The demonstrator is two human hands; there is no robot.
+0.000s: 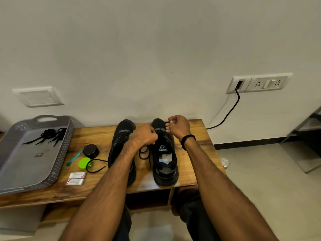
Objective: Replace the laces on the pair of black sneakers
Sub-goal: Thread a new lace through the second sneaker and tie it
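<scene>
- on the low brown wooden table (97, 138), the pair of black mesh sneakers stands side by side, toes toward the wall. the sneaker on the left (121, 136) already shows crossed lacing; the sneaker on the right (165, 164) is the one in work.
- step in hand, as judged: threading the thin black lace (144, 153) through the eyelets of the sneaker on the right.
- left hand (147, 134): fingers curled, gripping the lace over the eyelet rows. the exact eyelet is hidden under the knuckles.
- right hand (178, 126): fingers curled, thumb and fingertips pinching a strand that runs to the toe end of the same sneaker.
- procedure: draw each crossing snug before moving to the next eyelet pair. match the two free lengths early, since uneven ends are hard to correct later.
- procedure: press the sneaker down while pulling, so that it neither tips nor slides on the smooth wood.
- slack: a loose loop lies on the table between the two sneakers. keep it apart from the trailing lace end (101, 160) of the other sneaker, which curls beside the bright green round plastic cap (84, 163).
- bundled black laces (50, 133) lie in the grey perforated plastic tray (66, 145) at the table's left end, well apart from the sneakers.
</scene>
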